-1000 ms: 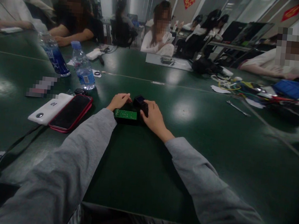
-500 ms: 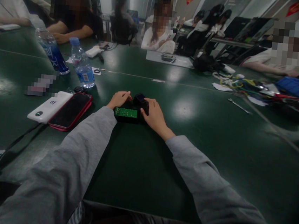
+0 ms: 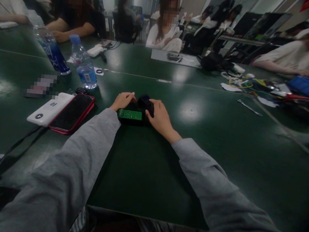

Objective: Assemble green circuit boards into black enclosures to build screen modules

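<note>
A small black case holding a green circuit board (image 3: 130, 114) lies flat on the dark green table (image 3: 149, 166) in front of me. My left hand (image 3: 121, 101) rests at the case's far left corner, fingers curled down on its edge. My right hand (image 3: 160, 117) is closed round a small black block (image 3: 146, 103) at the case's right end. Both grey sleeves reach in from the bottom of the view.
To the left lie a white power bank (image 3: 48, 108) and a red-cased phone (image 3: 72, 113), with two water bottles (image 3: 83, 68) behind them. A wrench (image 3: 249, 107) and a heap of cables and tools (image 3: 268, 90) sit at the right. Several other people sit round the table's far side.
My hands and the case stay where they were. Only the view has shifted slightly.
</note>
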A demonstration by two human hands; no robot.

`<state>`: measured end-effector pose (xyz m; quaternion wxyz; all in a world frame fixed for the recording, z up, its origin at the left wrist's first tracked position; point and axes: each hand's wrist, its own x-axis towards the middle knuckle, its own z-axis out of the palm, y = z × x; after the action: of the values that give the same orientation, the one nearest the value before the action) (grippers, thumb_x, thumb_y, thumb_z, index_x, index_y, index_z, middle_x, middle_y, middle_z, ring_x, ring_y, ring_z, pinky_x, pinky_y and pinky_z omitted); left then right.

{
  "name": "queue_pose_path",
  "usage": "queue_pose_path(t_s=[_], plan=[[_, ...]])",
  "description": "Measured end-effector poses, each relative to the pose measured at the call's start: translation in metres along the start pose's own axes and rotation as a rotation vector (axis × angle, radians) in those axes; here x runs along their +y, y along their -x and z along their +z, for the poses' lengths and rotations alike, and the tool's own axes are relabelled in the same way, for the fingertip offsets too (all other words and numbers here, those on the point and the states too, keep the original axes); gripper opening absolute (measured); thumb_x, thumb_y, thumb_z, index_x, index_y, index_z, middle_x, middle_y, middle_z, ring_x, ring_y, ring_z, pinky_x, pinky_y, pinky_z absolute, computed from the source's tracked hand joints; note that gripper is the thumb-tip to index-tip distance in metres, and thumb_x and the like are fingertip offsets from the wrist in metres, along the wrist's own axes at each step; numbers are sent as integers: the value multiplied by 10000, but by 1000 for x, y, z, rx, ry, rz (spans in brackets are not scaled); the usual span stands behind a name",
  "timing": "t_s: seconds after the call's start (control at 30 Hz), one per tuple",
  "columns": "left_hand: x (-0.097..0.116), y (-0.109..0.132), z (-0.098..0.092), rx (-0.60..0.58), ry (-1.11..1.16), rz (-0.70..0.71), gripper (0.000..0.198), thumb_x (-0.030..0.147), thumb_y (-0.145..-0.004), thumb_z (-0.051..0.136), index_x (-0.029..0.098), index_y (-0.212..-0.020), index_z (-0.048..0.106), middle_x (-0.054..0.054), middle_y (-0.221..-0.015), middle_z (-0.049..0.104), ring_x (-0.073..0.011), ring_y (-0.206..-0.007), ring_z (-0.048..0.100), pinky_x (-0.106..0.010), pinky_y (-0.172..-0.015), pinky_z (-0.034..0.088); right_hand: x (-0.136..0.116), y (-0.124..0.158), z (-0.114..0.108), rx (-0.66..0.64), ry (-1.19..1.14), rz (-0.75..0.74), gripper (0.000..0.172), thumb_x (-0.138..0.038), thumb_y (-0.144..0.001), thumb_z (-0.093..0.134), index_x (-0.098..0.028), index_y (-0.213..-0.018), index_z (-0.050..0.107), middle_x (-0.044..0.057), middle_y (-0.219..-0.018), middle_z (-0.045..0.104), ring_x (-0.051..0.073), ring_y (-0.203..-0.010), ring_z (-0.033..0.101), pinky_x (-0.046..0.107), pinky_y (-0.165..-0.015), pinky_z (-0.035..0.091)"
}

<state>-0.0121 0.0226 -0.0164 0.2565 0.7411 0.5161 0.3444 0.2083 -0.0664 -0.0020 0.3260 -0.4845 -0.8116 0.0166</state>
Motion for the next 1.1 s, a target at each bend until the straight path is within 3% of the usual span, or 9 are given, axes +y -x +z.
queue_pose_path(t_s=[0.5, 0.7, 0.87, 0.97, 1.1], plan=[[1, 0, 0, -16, 0, -9, 530, 498, -931, 333, 168, -815, 732, -52, -829, 734, -178, -778, 653, -301, -779, 489, -2, 1, -3, 41, -41, -18, 426, -286, -893, 507, -165, -1299, 459, 141, -1193, 528, 276, -1084, 541, 479, -896, 517], [1, -1, 0, -12, 13, -20, 533, 517, -920, 332, 179, -811, 729, -52, -818, 737, -184, -788, 660, -290, -756, 491, -2, -1, -17, 316, -126, 22, 448, -328, -915, 505, -200, -1335, 416, 125, -1220, 518, 254, -1139, 524, 464, -962, 484], [2, 0, -1, -32, 9, -31, 535, 527, -920, 333, 181, -827, 730, -53, -839, 739, -182, -796, 663, -292, -754, 497, 21, -1, -30, 462, -83, 88, 461, -352, -914, 507, -192, -1338, 420, 126, -1220, 516, 246, -1144, 516, 465, -993, 454], [3, 0, -2, -38, 12, -42, 542, 526, -925, 327, 176, -846, 733, -59, -856, 739, -184, -800, 665, -306, -775, 498, 37, 1, -30, 425, -29, 179, 466, -354, -899, 516, -167, -1321, 447, 136, -1211, 525, 251, -1118, 530, 454, -966, 469], [2, 0, -2, -39, -1, -42, 538, 515, -928, 327, 173, -848, 736, -60, -856, 737, -186, -801, 661, -313, -781, 494, 50, 5, -23, 260, 52, 274, 450, -350, -864, 543, -168, -1274, 504, 136, -1184, 547, 274, -1059, 558, 452, -886, 505]])
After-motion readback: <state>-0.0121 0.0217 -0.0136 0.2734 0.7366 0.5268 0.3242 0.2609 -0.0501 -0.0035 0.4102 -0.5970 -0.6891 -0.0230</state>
